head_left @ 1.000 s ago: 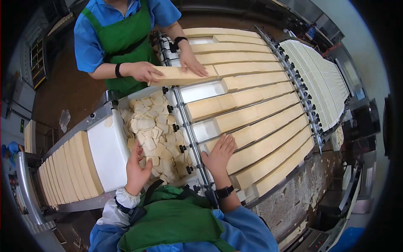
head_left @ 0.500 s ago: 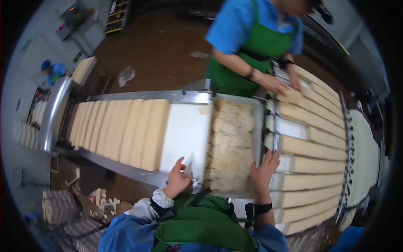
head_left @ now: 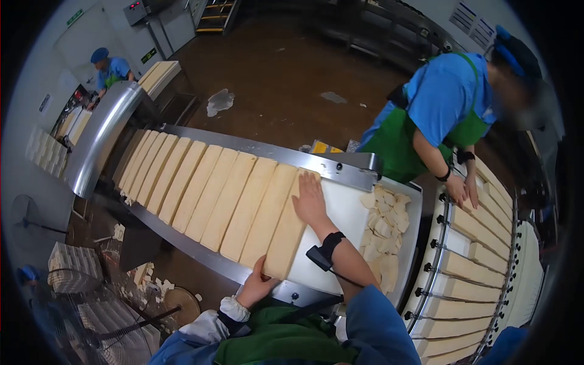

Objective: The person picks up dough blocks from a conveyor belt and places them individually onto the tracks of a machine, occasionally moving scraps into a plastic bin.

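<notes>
A row of long pale dough blocks [head_left: 204,185] lies side by side across the metal-edged conveyor. My left hand [head_left: 257,287] grips the near end of the rightmost dough block [head_left: 286,237], thumb on top and fingers at its end. At the far end of that block is my right hand [head_left: 311,204], its stretched fingers laid over the top and side. The block still rests on the belt between both hands. My right forearm crosses over the bare white belt [head_left: 340,222].
Right of the belt stands a tray [head_left: 415,210] of thin pale dough pieces [head_left: 383,225]. Farther right, more blocks [head_left: 471,274] lie on a second conveyor, where a co-worker [head_left: 450,109] bends over them. Another person [head_left: 111,70] works at the far left. A fan [head_left: 27,219] stands lower left.
My view has turned left. My right hand has left the tray's right edge and come onto the rightmost block; my left hand has moved from the bare belt to its near end.
</notes>
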The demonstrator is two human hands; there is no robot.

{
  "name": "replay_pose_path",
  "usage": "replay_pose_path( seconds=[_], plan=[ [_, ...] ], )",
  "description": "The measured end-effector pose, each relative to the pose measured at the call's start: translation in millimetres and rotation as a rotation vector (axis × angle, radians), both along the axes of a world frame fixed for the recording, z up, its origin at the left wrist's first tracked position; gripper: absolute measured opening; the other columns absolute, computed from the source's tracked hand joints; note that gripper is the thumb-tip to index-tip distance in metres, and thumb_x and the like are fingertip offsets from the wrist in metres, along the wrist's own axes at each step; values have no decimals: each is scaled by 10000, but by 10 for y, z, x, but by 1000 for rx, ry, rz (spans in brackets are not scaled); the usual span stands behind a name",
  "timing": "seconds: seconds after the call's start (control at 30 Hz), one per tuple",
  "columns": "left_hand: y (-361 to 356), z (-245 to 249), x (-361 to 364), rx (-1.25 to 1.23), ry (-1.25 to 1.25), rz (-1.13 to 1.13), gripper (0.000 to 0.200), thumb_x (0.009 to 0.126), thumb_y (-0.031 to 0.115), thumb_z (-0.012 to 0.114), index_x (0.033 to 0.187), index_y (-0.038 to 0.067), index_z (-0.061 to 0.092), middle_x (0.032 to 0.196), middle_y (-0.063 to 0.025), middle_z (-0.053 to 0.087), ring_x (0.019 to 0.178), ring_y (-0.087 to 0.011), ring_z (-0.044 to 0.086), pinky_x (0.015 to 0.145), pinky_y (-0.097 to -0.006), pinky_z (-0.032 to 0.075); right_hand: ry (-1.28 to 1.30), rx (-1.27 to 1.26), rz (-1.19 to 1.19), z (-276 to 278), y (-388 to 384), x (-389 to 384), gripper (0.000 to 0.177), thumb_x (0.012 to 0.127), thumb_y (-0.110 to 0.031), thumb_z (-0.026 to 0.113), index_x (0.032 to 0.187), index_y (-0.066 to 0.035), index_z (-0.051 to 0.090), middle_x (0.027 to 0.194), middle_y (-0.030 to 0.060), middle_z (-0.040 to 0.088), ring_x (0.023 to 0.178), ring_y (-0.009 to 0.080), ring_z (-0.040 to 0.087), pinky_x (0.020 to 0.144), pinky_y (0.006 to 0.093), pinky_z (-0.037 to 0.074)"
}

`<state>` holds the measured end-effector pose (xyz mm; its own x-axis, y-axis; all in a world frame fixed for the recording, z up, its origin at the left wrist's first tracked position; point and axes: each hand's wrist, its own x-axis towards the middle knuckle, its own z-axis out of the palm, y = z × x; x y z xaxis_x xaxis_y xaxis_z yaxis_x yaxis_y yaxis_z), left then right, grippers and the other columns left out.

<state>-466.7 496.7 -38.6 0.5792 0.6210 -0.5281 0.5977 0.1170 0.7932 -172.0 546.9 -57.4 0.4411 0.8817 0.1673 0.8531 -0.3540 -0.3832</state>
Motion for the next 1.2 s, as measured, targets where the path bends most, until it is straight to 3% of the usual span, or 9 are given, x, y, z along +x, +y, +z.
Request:
replay_pose_path(
  seconds=[0.13, 0.3, 0.53, 0.67, 0.77, 0.83, 0.9, 1.03, 1.2],
  plan=[
    [101, -10, 56, -124, 16, -96, 849, 804, 270, 710, 1497, 151, 233, 768, -126, 661, 715, -257, 661, 682, -362, 524, -150, -189, -35, -195, 93, 39, 674, 901, -292, 553, 1425, 72, 335, 1508, 234, 313, 1417, 361, 265, 1178, 458, 181],
    [146, 56, 168, -452, -66, 82, 815, 802, 201, 684, 1480, 185, 232, 669, -55, 557, 579, -178, 538, 544, -320, 439, -64, -129, -192, 80, 365, 118, 674, 728, -333, 690, 1253, 47, 505, 1225, 200, 525, 1213, 351, 448, 1071, 476, 296],
    [4, 176, 374, -402, -16, 126, 805, 778, 196, 692, 1442, 165, 237, 711, -76, 600, 596, -167, 571, 545, -299, 451, -18, -222, -369, 201, 225, 205, 610, 671, -369, 722, 1115, 19, 566, 1165, 191, 537, 1161, 347, 463, 1023, 485, 319],
    [-100, 4, 471, 116, 12, -175, 845, 736, 251, 702, 1440, 164, 243, 793, -210, 657, 699, -391, 652, 656, -467, 519, -129, -325, -510, 268, -552, 608, 628, 689, -403, 722, 1116, 24, 552, 1140, 229, 573, 1114, 382, 528, 977, 460, 404],
    [6, 185, 616, 213, 114, -306, 840, 709, 263, 711, 1424, 163, 283, 838, -263, 648, 781, -476, 631, 728, -535, 513, 384, -332, -627, 626, -1271, 765, 856, 651, -450, 784, 1252, 67, 462, 1162, 261, 592, 1094, 392, 582, 931, 440, 466],
    [23, -44, 674, 338, 99, -371, 849, 629, 229, 755, 1378, 154, 363, 837, -251, 641, 778, -460, 639, 728, -514, 530, 450, -342, -537, 626, -1832, 802, 1165, 547, -486, 868, 1386, 100, 312, 1185, 278, 595, 1092, 388, 603, 921, 429, 488],
    [81, -230, 736, 420, 128, -457, 867, 587, 207, 779, 1356, 129, 385, 843, -227, 652, 758, -416, 655, 709, -490, 542, 485, -273, -195, 631, -2231, 700, 1355, 457, -502, 908, 1446, 102, 206, 1189, 264, 600, 1155, 406, 555, 977, 404, 460],
    [73, -123, 823, 537, 65, -491, 786, 591, 252, 833, 1271, 123, 460, 840, -212, 659, 801, -418, 663, 710, -477, 545, 198, -367, -393, 666, -2682, 36, 768, 656, -330, 791, 1348, -209, 481, 1037, 260, 610, 956, 437, 592, 833, 496, 501],
    [-151, 389, 1135, 538, -62, -668, 719, 592, 250, 836, 1213, 113, 503, 971, -183, 658, 911, -411, 630, 790, -458, 531, 8, -137, -774, 919, -3354, -523, 589, 673, -228, 749, 1237, -219, 582, 1010, 234, 550, 932, 408, 576, 807, 477, 482]
  ],
)
